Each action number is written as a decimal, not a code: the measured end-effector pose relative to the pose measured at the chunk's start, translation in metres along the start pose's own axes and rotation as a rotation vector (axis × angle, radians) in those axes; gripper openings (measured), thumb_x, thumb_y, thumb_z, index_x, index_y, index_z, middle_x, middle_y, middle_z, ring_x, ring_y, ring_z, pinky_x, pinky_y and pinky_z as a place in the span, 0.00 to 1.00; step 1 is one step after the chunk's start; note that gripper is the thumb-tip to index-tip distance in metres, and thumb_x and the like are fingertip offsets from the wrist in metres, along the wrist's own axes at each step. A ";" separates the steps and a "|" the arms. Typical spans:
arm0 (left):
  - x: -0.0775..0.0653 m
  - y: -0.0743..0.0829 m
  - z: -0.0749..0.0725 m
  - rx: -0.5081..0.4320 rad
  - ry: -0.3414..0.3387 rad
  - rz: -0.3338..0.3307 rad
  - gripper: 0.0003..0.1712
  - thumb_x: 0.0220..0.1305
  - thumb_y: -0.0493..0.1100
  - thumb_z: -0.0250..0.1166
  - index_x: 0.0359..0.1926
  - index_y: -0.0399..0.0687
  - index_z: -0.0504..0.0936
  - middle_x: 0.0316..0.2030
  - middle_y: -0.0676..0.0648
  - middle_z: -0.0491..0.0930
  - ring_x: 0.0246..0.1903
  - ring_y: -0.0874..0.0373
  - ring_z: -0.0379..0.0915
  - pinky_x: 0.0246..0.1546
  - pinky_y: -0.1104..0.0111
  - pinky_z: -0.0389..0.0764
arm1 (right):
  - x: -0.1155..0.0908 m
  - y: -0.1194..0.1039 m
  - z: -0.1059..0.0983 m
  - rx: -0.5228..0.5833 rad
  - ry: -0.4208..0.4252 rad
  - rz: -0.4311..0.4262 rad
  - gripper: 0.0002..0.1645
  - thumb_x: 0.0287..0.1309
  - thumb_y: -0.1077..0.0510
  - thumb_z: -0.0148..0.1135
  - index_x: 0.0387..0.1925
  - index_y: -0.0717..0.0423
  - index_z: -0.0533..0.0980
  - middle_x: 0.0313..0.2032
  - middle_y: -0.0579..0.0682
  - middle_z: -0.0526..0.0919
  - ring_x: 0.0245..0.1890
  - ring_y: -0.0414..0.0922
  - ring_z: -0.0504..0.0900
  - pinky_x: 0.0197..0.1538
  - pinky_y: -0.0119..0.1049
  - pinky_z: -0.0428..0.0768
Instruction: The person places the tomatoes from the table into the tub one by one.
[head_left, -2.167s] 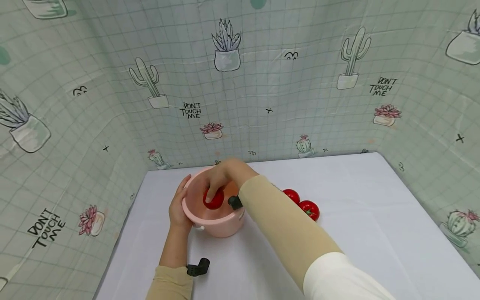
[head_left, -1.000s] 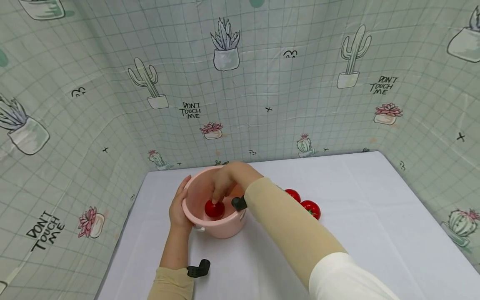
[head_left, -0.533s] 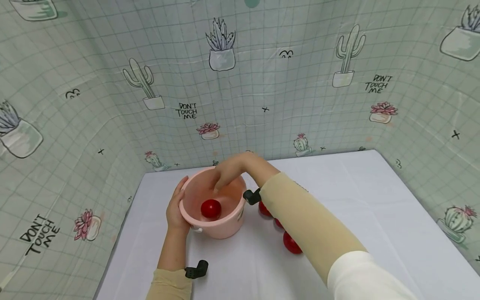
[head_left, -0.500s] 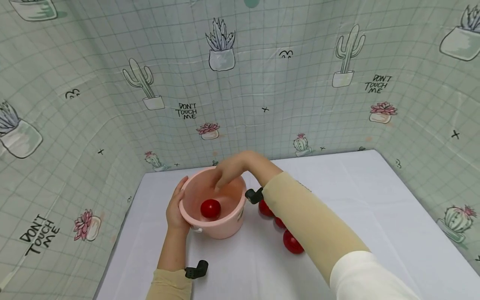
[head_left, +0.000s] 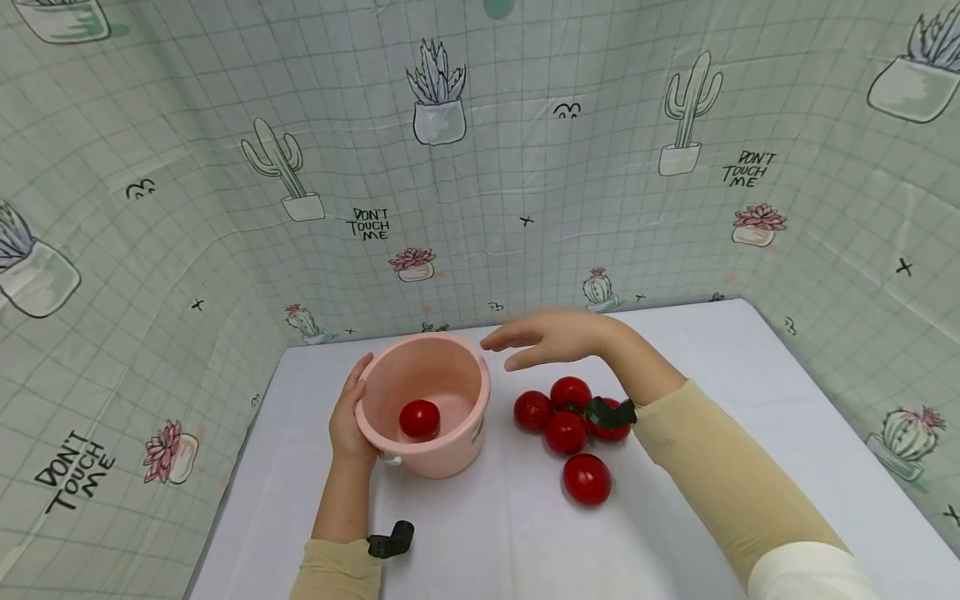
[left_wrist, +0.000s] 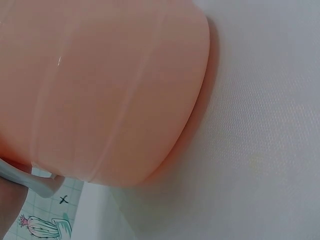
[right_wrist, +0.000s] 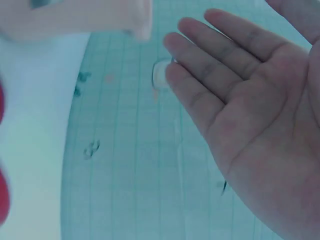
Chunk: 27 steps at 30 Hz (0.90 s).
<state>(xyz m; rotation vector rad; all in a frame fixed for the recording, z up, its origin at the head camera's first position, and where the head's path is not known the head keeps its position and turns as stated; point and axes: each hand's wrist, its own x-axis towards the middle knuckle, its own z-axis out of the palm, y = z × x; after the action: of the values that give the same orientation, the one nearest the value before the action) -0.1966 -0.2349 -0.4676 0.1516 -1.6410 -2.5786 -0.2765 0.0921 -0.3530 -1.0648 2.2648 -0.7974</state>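
A pink bucket (head_left: 448, 460) stands upright on the table, one red tomato (head_left: 419, 420) lying inside it. My left hand (head_left: 348, 425) holds the bucket's left side, fingers curved round the wall near the rim. In the left wrist view, the bucket's wall (left_wrist: 110, 90) fills much of the picture, with part of the white handle (left_wrist: 37, 182) at lower left. To the right of the rim, my right hand (head_left: 551, 337) is raised over the table, fingers extended and holding nothing. Its bare palm (right_wrist: 270, 130) shows in the right wrist view.
Right of the bucket lies a cluster of several tomatoes (head_left: 533, 412), partly covered by the black wrist camera (head_left: 609, 412). A single tomato (head_left: 587, 480) sits in front of them. A cactus-print cloth (head_left: 517, 167) rises behind the white table (head_left: 487, 542).
My right hand has let go of the tomato inside the bucket, then lifted out and moved right. More of the tomato cluster is uncovered. The left hand keeps its place on the bucket.
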 end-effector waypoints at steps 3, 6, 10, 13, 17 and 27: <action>0.000 0.000 -0.001 0.005 0.002 0.002 0.28 0.74 0.46 0.36 0.72 0.62 0.64 0.72 0.58 0.63 0.71 0.59 0.57 0.75 0.59 0.57 | -0.026 0.015 0.007 -0.015 0.077 0.033 0.33 0.64 0.38 0.59 0.69 0.36 0.68 0.67 0.37 0.72 0.70 0.44 0.69 0.71 0.50 0.68; -0.001 0.001 -0.001 0.003 0.008 0.000 0.28 0.74 0.46 0.36 0.72 0.62 0.64 0.72 0.58 0.63 0.71 0.59 0.57 0.75 0.59 0.57 | -0.049 0.031 0.017 -0.020 0.150 0.075 0.33 0.63 0.37 0.59 0.69 0.33 0.67 0.68 0.38 0.71 0.70 0.45 0.69 0.71 0.52 0.67; 0.000 0.002 0.000 0.001 0.010 -0.006 0.28 0.74 0.46 0.36 0.72 0.62 0.64 0.72 0.58 0.63 0.71 0.59 0.58 0.75 0.59 0.57 | -0.076 0.054 0.034 0.006 0.240 0.125 0.35 0.63 0.36 0.59 0.70 0.34 0.66 0.69 0.42 0.70 0.71 0.50 0.67 0.70 0.57 0.66; 0.001 0.002 0.001 0.000 -0.001 -0.003 0.28 0.74 0.46 0.35 0.72 0.62 0.64 0.72 0.57 0.63 0.71 0.59 0.58 0.75 0.58 0.56 | -0.092 0.075 0.048 0.053 0.289 0.165 0.36 0.64 0.36 0.58 0.71 0.36 0.65 0.71 0.45 0.68 0.72 0.54 0.65 0.69 0.60 0.66; -0.001 0.004 0.003 0.002 -0.015 0.000 0.29 0.75 0.45 0.34 0.72 0.60 0.64 0.73 0.56 0.62 0.71 0.59 0.57 0.75 0.59 0.56 | -0.105 0.102 0.067 0.121 0.347 0.210 0.38 0.64 0.37 0.59 0.72 0.39 0.63 0.72 0.50 0.66 0.72 0.58 0.63 0.68 0.63 0.66; 0.000 0.001 0.000 0.014 -0.001 0.003 0.28 0.75 0.46 0.35 0.71 0.63 0.66 0.72 0.58 0.64 0.70 0.59 0.59 0.75 0.60 0.58 | -0.118 0.140 0.103 0.162 0.417 0.336 0.48 0.60 0.36 0.61 0.77 0.42 0.54 0.75 0.59 0.57 0.73 0.67 0.56 0.64 0.71 0.65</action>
<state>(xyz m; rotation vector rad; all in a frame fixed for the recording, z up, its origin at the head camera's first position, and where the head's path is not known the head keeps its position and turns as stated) -0.1961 -0.2352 -0.4664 0.1488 -1.6592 -2.5662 -0.2129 0.2301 -0.4987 -0.4533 2.5676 -1.1102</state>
